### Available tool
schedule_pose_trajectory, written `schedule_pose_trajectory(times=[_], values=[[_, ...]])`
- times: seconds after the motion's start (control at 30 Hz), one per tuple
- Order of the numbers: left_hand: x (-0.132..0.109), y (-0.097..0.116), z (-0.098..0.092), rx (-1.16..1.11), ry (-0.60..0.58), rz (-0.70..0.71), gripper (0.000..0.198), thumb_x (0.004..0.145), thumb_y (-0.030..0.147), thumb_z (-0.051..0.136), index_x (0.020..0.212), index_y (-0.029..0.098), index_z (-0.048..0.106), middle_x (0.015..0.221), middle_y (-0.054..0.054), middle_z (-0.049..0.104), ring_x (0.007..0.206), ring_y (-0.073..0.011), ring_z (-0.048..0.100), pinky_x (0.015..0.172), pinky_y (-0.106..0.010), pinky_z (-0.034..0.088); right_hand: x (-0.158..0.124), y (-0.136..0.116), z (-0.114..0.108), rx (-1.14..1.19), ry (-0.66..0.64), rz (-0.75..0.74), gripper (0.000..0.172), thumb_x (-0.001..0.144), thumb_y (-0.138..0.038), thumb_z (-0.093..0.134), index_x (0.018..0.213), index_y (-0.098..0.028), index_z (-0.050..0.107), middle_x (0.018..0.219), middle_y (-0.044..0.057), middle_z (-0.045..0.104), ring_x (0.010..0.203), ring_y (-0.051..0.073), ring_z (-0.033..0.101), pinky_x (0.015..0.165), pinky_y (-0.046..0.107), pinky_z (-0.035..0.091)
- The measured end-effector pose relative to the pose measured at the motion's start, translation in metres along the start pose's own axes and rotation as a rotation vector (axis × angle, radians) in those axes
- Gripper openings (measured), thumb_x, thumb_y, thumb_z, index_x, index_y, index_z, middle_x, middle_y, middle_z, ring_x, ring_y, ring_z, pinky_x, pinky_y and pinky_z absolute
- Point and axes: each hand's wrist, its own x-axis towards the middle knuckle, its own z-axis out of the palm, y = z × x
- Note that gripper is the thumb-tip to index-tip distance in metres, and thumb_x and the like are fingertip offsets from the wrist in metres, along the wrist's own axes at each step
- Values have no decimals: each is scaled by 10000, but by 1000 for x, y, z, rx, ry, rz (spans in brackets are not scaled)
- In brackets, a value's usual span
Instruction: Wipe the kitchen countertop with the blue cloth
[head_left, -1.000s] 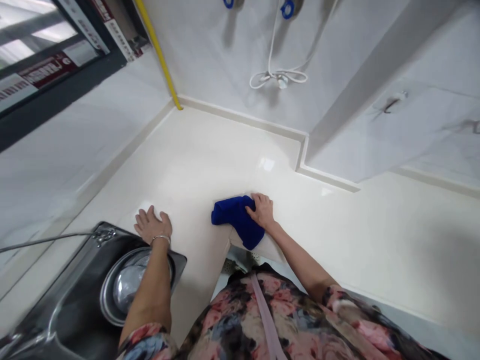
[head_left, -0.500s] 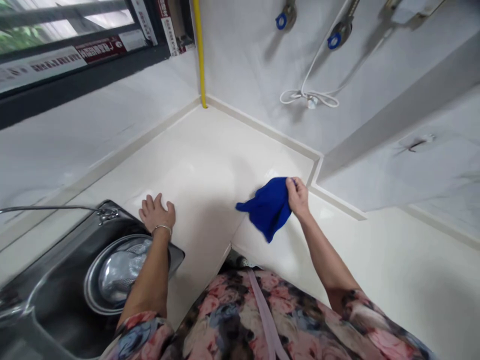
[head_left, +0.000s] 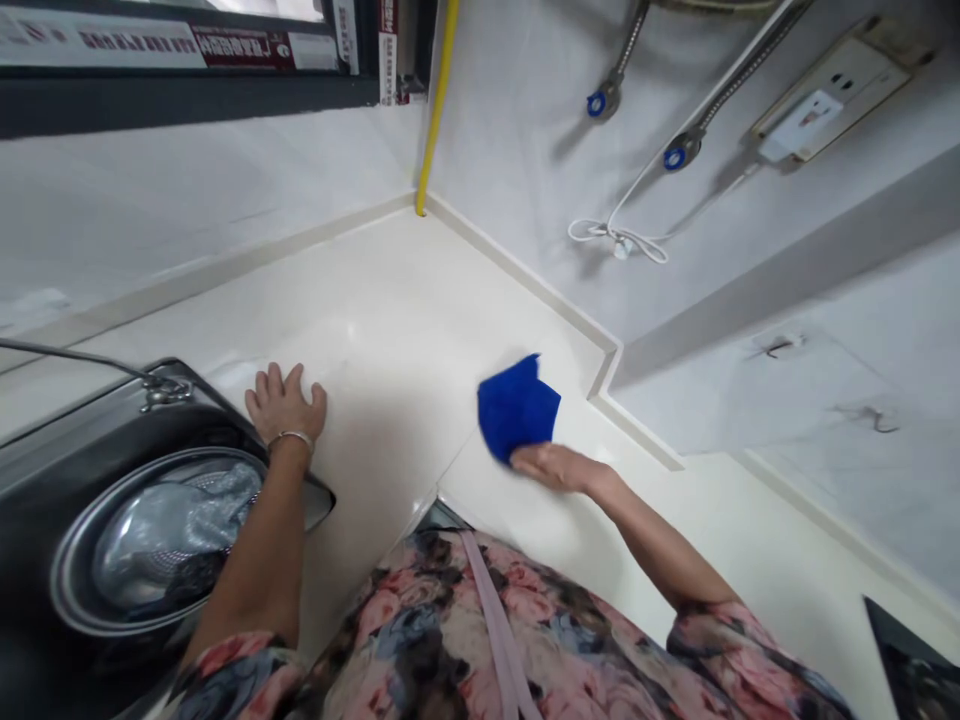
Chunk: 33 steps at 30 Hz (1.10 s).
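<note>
Looking down from the head camera, the person is standing at the inner corner of a cream countertop that is running along two white tiled walls. A yellow pipe is dropping down the wall into that corner, beside a dark window frame with printed stickers. On the right-hand wall, two metal hoses with blue rings are hanging, a white cord is lying looped against the tiles, and a socket plate is sitting higher up. A steel sink is lying at the left, holding a round metal basin with crumpled clear plastic inside.

The left hand is resting flat and open on the counter just beside the sink's corner, gripping nothing, a thin bangle circling its wrist. The right hand is lying low on the counter with fingers extended, touching the near edge of a blue cloth; whether it is pinching the fabric cannot be told. The cloth is a deep, saturated blue, bunched into a rough square with one corner peaking upward, lying on the counter near the wall's raised edge.
</note>
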Motion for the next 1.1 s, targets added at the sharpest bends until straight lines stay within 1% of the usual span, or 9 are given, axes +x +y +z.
schedule_pose_trajectory(times=[0.07, 0.1, 0.2, 0.3, 0.4, 0.53, 0.7, 0.97, 1.1], values=[[0, -1, 1, -6, 10, 19, 606, 1046, 396, 460, 1561, 81, 515, 1741, -243, 302, 1641, -344, 196, 1319, -603, 89, -20, 11, 14, 193, -221, -79, 395, 1094, -505, 479, 1048, -263, 789, 865, -4, 783, 702, 160, 713, 691, 263, 604], [0, -1, 1, -7, 17, 23, 599, 1046, 391, 466, 1557, 82, 519, 1737, -244, 308, 1639, -346, 202, 1318, -604, 92, -24, 20, 18, 257, -243, -70, 409, 1105, -487, 443, 1110, -266, 787, 928, 1, 796, 744, 164, 730, 720, 272, 613], [-1, 0, 2, -8, 34, 27, 591, 1053, 396, 472, 1554, 86, 520, 1735, -242, 314, 1636, -347, 207, 1315, -613, 93, -12, 49, 33, 183, 69, 154, 436, 1099, -426, 407, 1355, -248, 712, 1275, 69, 766, 1087, 230, 749, 984, 379, 614], [-3, 1, 2, 6, 16, 16, 595, 1063, 403, 461, 1569, 93, 503, 1747, -235, 297, 1645, -341, 190, 1318, -613, 88, 25, 59, 68, -10, 326, 332, 525, 1071, -369, 413, 1514, -150, 590, 1558, 174, 584, 1472, 313, 528, 1221, 527, 456], [-4, 3, 1, 41, 1, 3, 601, 1064, 403, 443, 1588, 110, 488, 1757, -226, 282, 1657, -338, 173, 1327, -604, 88, 50, 49, 117, -129, 386, 411, 609, 1068, -370, 407, 1595, -73, 479, 1708, 250, 350, 1622, 393, 256, 1270, 665, 308], [-6, 7, 0, 92, -8, -7, 618, 1066, 417, 393, 1605, 125, 469, 1763, -219, 273, 1665, -336, 160, 1331, -606, 100, 38, 52, 154, -226, 410, 427, 662, 1088, -414, 364, 1655, -73, 377, 1760, 259, 199, 1649, 416, 126, 1267, 687, 274], [-6, 8, 1, 156, -8, -36, 644, 1062, 446, 317, 1619, 152, 453, 1770, -194, 273, 1673, -322, 143, 1337, -600, 106, 40, 112, 138, -270, 493, 618, 699, 1075, -427, 316, 1640, -18, 363, 1731, 312, 223, 1631, 436, 178, 1249, 704, 289], [-5, 6, 2, 171, 0, -47, 752, 1036, 576, 219, 1631, 178, 450, 1774, -179, 275, 1677, -330, 137, 1343, -608, 97, 143, 213, 69, -269, 465, 805, 703, 1057, -411, 378, 1646, -27, 381, 1723, 302, 265, 1600, 453, 262, 1246, 692, 298], [-2, 5, 2, 182, -20, -59, 786, 1009, 607, 209, 1658, 215, 418, 1790, -139, 251, 1676, -345, 135, 1349, -606, 94, 190, 246, 44, -241, 473, 855, 697, 1055, -383, 440, 1640, -6, 405, 1710, 327, 273, 1570, 488, 295, 1242, 696, 282]])
